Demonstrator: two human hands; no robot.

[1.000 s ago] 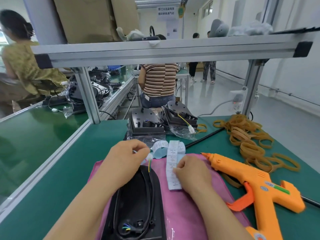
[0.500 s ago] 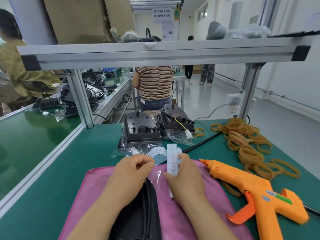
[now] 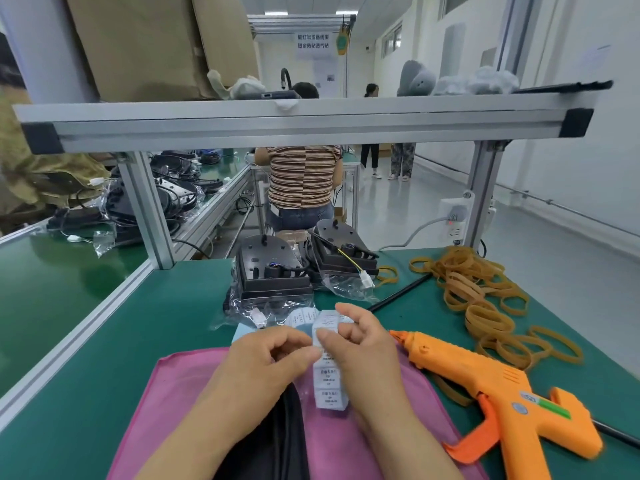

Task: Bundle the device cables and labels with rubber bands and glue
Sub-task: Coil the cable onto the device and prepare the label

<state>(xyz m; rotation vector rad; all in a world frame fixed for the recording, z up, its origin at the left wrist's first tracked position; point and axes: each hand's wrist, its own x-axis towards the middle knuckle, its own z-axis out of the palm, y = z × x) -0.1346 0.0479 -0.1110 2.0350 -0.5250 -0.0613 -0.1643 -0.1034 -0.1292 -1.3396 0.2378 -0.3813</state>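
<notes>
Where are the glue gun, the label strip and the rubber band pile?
glue gun (image 3: 485, 379): head view, on its orange barrel.
label strip (image 3: 329, 386): head view, on a lower printed label.
rubber band pile (image 3: 481, 292): head view, on the tangled bands.

Matt pink cloth (image 3: 180, 403), glossy orange plastic glue gun (image 3: 491, 386), paper labels (image 3: 329, 389), tan rubber bands (image 3: 485, 299), brushed aluminium frame (image 3: 294, 124)

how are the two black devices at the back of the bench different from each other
The left device stands squarely facing the camera; the right device is turned at an angle and leans. The right one has a yellow wire ending in a white plug hanging out front; the left one shows only a short dark cable. Both are black, similarly shaped, and sit on clear plastic bags on the green bench.
</notes>
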